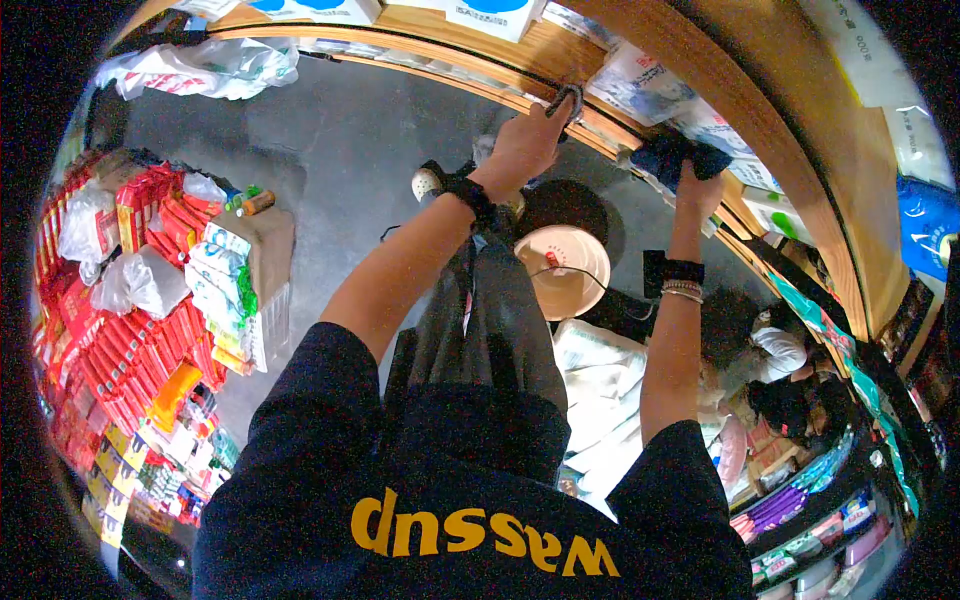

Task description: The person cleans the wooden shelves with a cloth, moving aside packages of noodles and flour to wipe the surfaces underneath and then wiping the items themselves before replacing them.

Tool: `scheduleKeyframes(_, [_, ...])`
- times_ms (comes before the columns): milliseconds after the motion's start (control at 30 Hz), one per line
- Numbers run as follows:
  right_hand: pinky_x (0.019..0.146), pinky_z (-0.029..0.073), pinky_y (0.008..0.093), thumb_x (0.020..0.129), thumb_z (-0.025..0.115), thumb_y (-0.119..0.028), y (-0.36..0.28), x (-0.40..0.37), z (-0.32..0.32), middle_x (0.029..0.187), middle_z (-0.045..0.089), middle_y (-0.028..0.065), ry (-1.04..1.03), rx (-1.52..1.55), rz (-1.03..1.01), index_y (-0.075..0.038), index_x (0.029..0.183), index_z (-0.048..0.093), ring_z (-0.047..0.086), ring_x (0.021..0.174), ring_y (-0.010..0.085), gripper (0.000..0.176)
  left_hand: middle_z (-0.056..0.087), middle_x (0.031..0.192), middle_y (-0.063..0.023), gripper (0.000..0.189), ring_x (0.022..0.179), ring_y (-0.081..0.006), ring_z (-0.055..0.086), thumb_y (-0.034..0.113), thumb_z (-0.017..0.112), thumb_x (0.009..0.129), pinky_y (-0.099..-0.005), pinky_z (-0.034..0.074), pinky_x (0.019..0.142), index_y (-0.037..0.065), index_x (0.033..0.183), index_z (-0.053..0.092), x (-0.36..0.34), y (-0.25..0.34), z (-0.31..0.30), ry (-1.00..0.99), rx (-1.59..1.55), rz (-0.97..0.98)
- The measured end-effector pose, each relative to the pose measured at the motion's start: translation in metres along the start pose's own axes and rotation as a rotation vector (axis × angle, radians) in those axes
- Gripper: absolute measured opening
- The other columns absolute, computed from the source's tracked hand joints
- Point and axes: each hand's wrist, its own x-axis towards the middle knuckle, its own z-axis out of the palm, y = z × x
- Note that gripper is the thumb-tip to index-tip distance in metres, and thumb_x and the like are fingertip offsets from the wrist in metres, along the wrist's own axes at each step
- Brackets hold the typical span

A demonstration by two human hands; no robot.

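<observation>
My left hand (528, 148) reaches to the front edge of a wooden shelf (470, 62). Its fingers are closed on a small grey looped piece (568, 102), perhaps folded cloth, pressed against the wood. Further right along the same shelf, my right hand (697, 186) is closed on a dark blue cloth (672, 158), bunched at the shelf edge. White printed packs (640, 80) stand on the shelf just behind both hands. On the floor below, between my arms, is a peach-coloured bucket (565, 250) with a thin dark handle.
Red packets (125, 350) and plastic bags (140, 280) are piled on the left, beside a cardboard box (265, 245). White sacks (600, 385) lie near my legs. A person (780, 350) is low at the right, near goods on lower shelves. A wooden upright (770, 130) curves past my right hand.
</observation>
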Motion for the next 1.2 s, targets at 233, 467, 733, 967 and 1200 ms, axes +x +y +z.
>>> scheduleKeyframes(233, [0.073, 0.045, 0.0405, 0.067, 0.070, -0.029, -0.010, 0.003, -0.010, 0.094, 0.060, 0.0193, -0.186, -0.024, 0.171, 0.002, 0.091, 0.060, 0.058, 0.086, 0.0345, 0.041, 0.059, 0.080, -0.0174, 0.055, 0.069, -0.0332, 0.060, 0.018, 0.056, 0.073, -0.0424, 0.049, 0.055, 0.010, 0.124, 0.035, 0.028, -0.019, -0.026, 0.056, 0.035, 0.010])
scheduleKeyframes(467, [0.082, 0.041, 0.0423, 0.069, 0.067, -0.035, -0.016, -0.004, -0.008, 0.104, 0.050, 0.0210, -0.124, -0.104, 0.104, 0.000, 0.107, 0.051, 0.050, 0.096, 0.0374, 0.054, 0.061, 0.082, -0.0161, 0.044, 0.072, -0.0343, 0.060, 0.017, 0.054, 0.073, -0.0445, 0.049, 0.060, 0.009, 0.115, 0.043, 0.056, -0.017, -0.028, 0.204, 0.047, 0.185])
scheduleKeyframes(733, [0.081, 0.041, 0.0424, 0.067, 0.069, -0.034, -0.024, -0.004, -0.015, 0.101, 0.051, 0.0205, -0.159, -0.063, 0.138, 0.001, 0.103, 0.051, 0.050, 0.094, 0.0373, 0.053, 0.061, 0.081, -0.0183, 0.048, 0.074, -0.0349, 0.060, 0.018, 0.051, 0.073, -0.0454, 0.049, 0.062, 0.006, 0.118, 0.039, 0.054, -0.048, -0.045, 0.130, 0.060, -0.041])
scheduleKeyframes(967, [0.081, 0.042, 0.0425, 0.066, 0.070, -0.033, -0.019, -0.010, -0.007, 0.101, 0.050, 0.0190, -0.145, -0.173, 0.192, 0.001, 0.104, 0.051, 0.050, 0.095, 0.0367, 0.054, 0.059, 0.081, -0.0198, 0.064, 0.073, -0.0352, 0.060, 0.021, 0.053, 0.072, -0.0436, 0.049, 0.062, 0.006, 0.129, 0.028, 0.012, -0.055, -0.037, 0.103, 0.071, -0.100])
scheduleKeyframes(1200, [0.082, 0.042, 0.0431, 0.070, 0.066, -0.031, -0.012, -0.015, -0.001, 0.108, 0.044, 0.0217, -0.105, -0.119, 0.063, 0.002, 0.109, 0.047, 0.049, 0.097, 0.0377, 0.055, 0.058, 0.087, -0.0201, 0.071, 0.077, -0.0348, 0.060, 0.028, 0.057, 0.074, -0.0429, 0.050, 0.063, 0.004, 0.131, 0.024, 0.004, -0.036, -0.035, 0.025, 0.008, -0.240])
